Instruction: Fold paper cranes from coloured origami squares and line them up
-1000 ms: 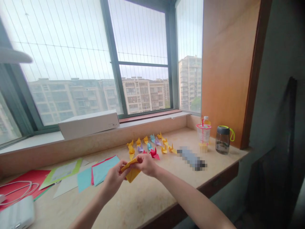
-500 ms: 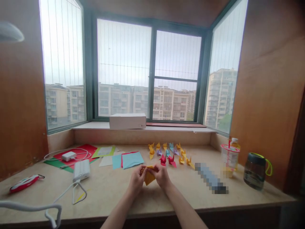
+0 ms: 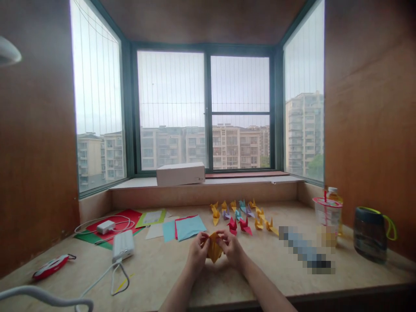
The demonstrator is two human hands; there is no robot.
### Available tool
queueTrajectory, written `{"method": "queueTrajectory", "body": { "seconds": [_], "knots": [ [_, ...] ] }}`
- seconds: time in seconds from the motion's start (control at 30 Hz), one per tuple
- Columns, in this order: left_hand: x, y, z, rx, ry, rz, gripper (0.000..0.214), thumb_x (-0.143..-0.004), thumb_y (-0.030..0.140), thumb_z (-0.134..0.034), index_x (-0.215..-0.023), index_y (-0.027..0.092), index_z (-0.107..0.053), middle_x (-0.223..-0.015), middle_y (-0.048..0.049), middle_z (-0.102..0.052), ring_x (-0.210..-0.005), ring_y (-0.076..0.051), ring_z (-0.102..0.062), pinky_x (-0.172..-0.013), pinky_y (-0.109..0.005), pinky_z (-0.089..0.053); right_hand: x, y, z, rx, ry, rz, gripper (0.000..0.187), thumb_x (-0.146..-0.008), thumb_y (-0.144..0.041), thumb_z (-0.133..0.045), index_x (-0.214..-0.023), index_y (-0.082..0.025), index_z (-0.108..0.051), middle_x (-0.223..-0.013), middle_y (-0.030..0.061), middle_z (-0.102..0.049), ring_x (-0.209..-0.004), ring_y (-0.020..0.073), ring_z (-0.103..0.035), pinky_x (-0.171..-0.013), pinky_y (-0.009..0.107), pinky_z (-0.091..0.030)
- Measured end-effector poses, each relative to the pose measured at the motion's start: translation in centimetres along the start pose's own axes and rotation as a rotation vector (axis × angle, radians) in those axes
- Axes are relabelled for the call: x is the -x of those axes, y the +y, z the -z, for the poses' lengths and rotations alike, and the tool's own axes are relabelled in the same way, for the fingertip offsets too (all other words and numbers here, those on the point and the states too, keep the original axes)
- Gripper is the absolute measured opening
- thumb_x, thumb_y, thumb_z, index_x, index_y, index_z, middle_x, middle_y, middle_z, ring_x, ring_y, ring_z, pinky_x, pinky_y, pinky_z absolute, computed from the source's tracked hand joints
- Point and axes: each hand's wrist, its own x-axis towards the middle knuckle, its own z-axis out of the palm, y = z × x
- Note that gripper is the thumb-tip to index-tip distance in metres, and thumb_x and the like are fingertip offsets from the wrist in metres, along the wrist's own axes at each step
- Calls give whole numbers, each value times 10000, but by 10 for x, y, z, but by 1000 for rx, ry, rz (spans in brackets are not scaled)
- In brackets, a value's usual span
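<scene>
A partly folded yellow-orange paper [image 3: 214, 250] is pinched between my two hands just above the stone counter [image 3: 156, 273]. My left hand [image 3: 196, 255] grips its left side with curled fingers. On the paper's right side my right hand [image 3: 232, 250] is closed, thumb on top. Just beyond my hands stand several small folded paper cranes [image 3: 240, 214] in yellow, blue, purple and red. Flat sheets of blue and red paper [image 3: 186, 227] lie to the left of the cranes.
A white power bank [image 3: 122, 245] with cables, a white charger [image 3: 105, 226] on red and green sheets, and a red-and-white object [image 3: 51, 266] lie at left. A white box [image 3: 180, 173] rests on the sill. A plastic cup [image 3: 326, 212], dark jug [image 3: 370, 233] and blurred object [image 3: 305, 250] stand at right.
The view has swung left and settled to face the window squarely. My hands have drawn closer together on the yellow paper, which now looks more compact.
</scene>
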Motion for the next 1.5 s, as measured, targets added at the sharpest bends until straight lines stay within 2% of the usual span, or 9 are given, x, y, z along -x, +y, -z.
{"method": "queueTrajectory", "body": {
  "seconds": [0.13, 0.27, 0.5, 0.73, 0.9, 1.0, 1.2, 1.33, 1.5],
  "knots": [
    [0, 5, -1, 42, -67, 44, 556, -644, 699, -694, -851, 212, -520, -687, 11, -587, -537, -186, -625, -464, -296, -515, 0, -5, 1, -39, -2, 14, 376, -740, -563, -709, -879, -214, -713, -715, 68, -723, -623, 253, -679, -587, 376, -524],
    [4, 13, -3, 82, -105, 47, 535, -645, 662, -725, -837, 200, -536, -675, 30, -551, -521, -148, -599, -481, -285, -531, 0, -12, 4, -67, 9, 9, 391, -724, -560, -722, -855, -193, -751, -765, 84, -746, -717, 261, -700, -680, 403, -550],
    [17, 22, -2, 120, -150, 69, 479, -739, 608, -694, -920, 173, -611, -776, -37, -652, -725, -199, -679, -652, -338, -579, 3, -22, 13, -76, 21, -48, 338, -669, -449, -749, -794, -136, -772, -751, 70, -749, -694, 199, -662, -710, 374, -541],
    [16, 20, -4, 95, -145, 46, 496, -722, 568, -746, -962, 147, -645, -788, -72, -700, -768, -228, -696, -692, -357, -573, 10, -25, 17, -51, 1, -46, 197, -719, -271, -638, -788, -132, -759, -775, 58, -739, -728, 173, -648, -708, 317, -515],
    [9, 14, -3, 75, -103, -10, 474, -710, 529, -774, -963, 150, -646, -807, -65, -706, -773, -207, -681, -707, -327, -551, 9, -23, 17, -59, -24, -46, 352, -772, -337, -640, -1038, -122, -723, -878, 77, -749, -775, 184, -677, -692, 307, -523],
    [5, 10, -3, 64, -68, -29, 481, -676, 515, -804, -953, 158, -640, -809, -47, -698, -761, -184, -659, -704, -295, -529, 5, -19, 16, -70, -12, -69, 476, -755, -389, -700, -1152, -129, -666, -846, 74, -751, -767, 200, -693, -677, 314, -534],
    [4, 9, -5, 67, -110, 28, 532, -700, 587, -766, -972, 154, -618, -907, -71, -699, -789, -184, -674, -685, -286, -538, 0, -16, 19, -87, 62, -64, 364, -746, -459, -747, -950, -161, -698, -904, 79, -753, -843, 215, -690, -779, 340, -538],
    [8, 10, -8, 55, -215, 109, 597, -767, 698, -638, -933, 126, -620, -753, -72, -685, -621, -184, -678, -626, -333, -565, -1, -17, 18, -101, 106, -58, 372, -765, -494, -729, -936, -166, -688, -904, 71, -741, -859, 213, -678, -813, 347, -524],
    [7, 6, -10, -14, -166, 77, 601, -773, 732, -587, -892, 143, -569, -618, 3, -610, -479, -128, -595, -502, -250, -497, 0, -18, 13, -118, 88, -81, 414, -697, -512, -787, -892, -169, -664, -866, 61, -733, -836, 216, -685, -812, 360, -525]
  ]
}}
